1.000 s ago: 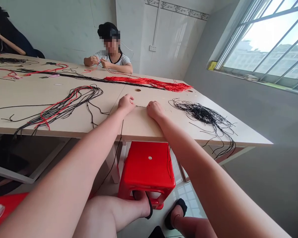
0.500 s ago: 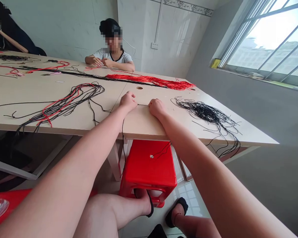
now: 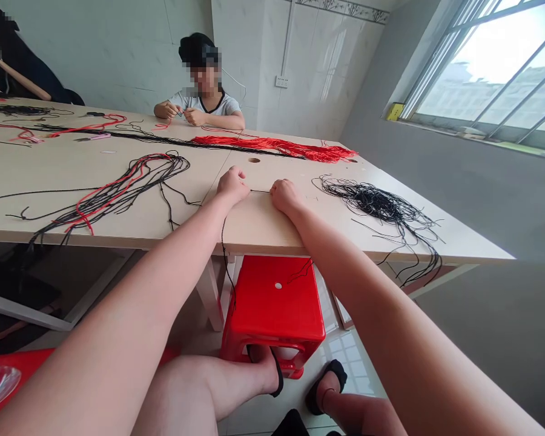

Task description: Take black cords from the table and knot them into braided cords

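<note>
A thin black cord [image 3: 260,191] runs straight between my two fists, just above the table [image 3: 254,233]. My left hand [image 3: 233,185] is closed on one side of it, and my right hand [image 3: 285,194] grips the other side. Below my left wrist a length of black cord [image 3: 224,247] hangs past the table edge toward the red stool. Thin cord ends also dangle under my right forearm. The fingers curl inward, so their exact grip is hidden.
A looped bundle of black and red cords [image 3: 131,184] lies at left. To the right sits a tangled black cord pile [image 3: 376,203]. Red cords [image 3: 277,147] stretch across the back. A red stool [image 3: 277,303] stands below. A co-worker [image 3: 204,100] sits opposite, another person far left.
My hands stay almost in place with the cord stretched between them. The hanging cord below my left wrist has swung slightly. The co-worker's hands opposite have shifted a little.
</note>
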`<act>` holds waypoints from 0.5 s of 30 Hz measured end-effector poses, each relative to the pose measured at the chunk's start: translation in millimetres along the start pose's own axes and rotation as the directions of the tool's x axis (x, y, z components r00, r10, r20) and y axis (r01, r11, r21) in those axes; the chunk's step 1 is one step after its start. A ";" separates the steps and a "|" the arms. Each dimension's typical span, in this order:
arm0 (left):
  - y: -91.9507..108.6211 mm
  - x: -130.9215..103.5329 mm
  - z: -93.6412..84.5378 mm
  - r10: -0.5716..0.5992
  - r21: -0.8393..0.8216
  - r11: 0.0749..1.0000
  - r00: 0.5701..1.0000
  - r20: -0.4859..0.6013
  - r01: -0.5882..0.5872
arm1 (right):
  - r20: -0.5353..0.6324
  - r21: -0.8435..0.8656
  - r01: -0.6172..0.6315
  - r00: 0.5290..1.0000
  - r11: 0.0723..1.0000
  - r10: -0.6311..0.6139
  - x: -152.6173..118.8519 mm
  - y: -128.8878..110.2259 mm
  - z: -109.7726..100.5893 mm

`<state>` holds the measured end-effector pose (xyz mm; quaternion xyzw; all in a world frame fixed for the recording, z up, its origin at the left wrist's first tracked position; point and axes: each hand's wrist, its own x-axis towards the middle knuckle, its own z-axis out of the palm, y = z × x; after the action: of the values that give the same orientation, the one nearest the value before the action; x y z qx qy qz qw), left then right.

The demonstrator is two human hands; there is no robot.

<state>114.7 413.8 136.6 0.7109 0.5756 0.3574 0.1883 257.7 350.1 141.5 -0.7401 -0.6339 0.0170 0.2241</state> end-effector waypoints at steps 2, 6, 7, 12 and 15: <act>0.0 0.3 0.2 -0.001 0.003 1.000 1.000 0.000 0.001 | 0.003 0.007 -0.003 1.000 1.000 0.003 -1.5 -0.6 -1.3; 0.0 0.8 0.2 0.003 0.012 1.000 1.000 0.000 -0.003 | 0.009 0.017 0.001 1.000 1.000 -0.001 -5.7 -2.4 -6.2; 0.1 0.7 -0.1 0.006 0.014 1.000 1.000 0.001 -0.006 | 0.011 0.020 0.004 1.000 1.000 -0.004 -6.7 -3.0 -7.7; -0.2 0.5 -0.8 0.013 0.018 1.000 1.000 0.014 -0.013 | 0.052 0.053 0.006 0.999 0.999 -0.008 -8.0 -3.8 -10.4; -0.6 1.4 0.3 0.014 0.014 1.000 1.000 0.020 -0.015 | 0.042 0.050 -0.010 0.999 0.999 0.007 -5.9 -0.7 -6.6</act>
<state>114.6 415.3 136.4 0.7199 0.5711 0.3476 0.1863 257.9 342.5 146.2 -0.7363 -0.6346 0.0495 0.2293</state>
